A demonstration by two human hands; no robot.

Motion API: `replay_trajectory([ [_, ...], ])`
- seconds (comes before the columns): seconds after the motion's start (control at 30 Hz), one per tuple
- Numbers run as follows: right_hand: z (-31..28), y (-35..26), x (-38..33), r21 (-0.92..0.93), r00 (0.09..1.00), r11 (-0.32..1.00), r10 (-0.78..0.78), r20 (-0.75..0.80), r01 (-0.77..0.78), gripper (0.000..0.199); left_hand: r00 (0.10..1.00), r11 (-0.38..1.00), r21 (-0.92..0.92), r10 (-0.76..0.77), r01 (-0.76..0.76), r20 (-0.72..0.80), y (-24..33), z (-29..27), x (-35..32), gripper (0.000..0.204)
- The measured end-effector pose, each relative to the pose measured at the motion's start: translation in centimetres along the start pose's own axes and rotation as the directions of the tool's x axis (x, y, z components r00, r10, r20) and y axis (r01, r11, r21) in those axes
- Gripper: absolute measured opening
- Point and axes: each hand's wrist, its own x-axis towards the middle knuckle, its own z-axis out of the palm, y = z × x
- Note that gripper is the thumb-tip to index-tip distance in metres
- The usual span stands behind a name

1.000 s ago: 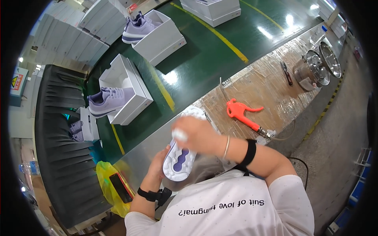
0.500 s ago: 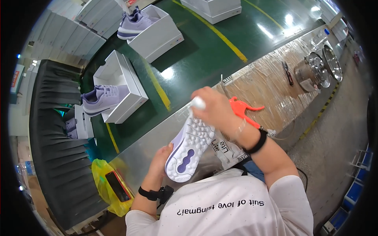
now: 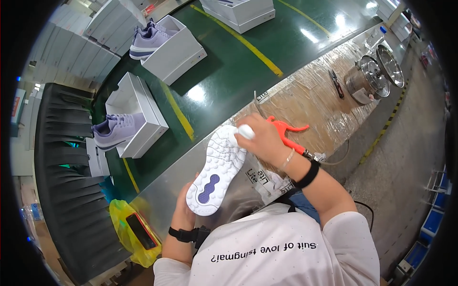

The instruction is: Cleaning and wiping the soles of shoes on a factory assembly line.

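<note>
My left hand [image 3: 183, 202] is closed around the heel end of a lavender sneaker [image 3: 224, 164], its fingers mostly hidden behind the shoe. The white knobbly sole with its purple inset faces up toward me, and the toe points away. At the toe end, my right hand [image 3: 264, 138] pinches a small white wad [image 3: 246, 131] against or just beside the sole's edge; contact is hard to tell. Just right of that hand, a red air blow gun [image 3: 288, 137] lies on the plastic-covered work surface. Printed white wrapping [image 3: 265, 183] lies below the right wrist.
Open white shoeboxes [image 3: 155, 117] with lavender sneakers stand on the green conveyor [image 3: 214, 71]. Pliers [image 3: 336, 85] and a steel pot [image 3: 360, 83] sit at the far right. A yellow bag [image 3: 125, 229] with a phone is at left, beside a black strip curtain [image 3: 62, 181].
The sneaker has turned so its sole faces up more squarely. My right hand has shifted slightly to the toe's right edge with the white wad. The whole view has shifted a little.
</note>
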Motion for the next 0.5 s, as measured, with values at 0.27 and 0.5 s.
replay_trajectory([
  [0.27,-1.7,-3.1,-2.7,0.095,0.992,0.994,-0.069,0.106,0.059,0.02,0.994,0.999,-0.037,-0.006,0.01,0.106,-0.5,2.0,-0.9,0.037],
  [0.5,-0.8,-6.1,-4.2,0.09,0.952,0.994,-0.081,0.297,0.057,0.02,0.993,0.999,-0.02,0.051,-0.049,0.109,-0.7,2.1,-0.7,0.041],
])
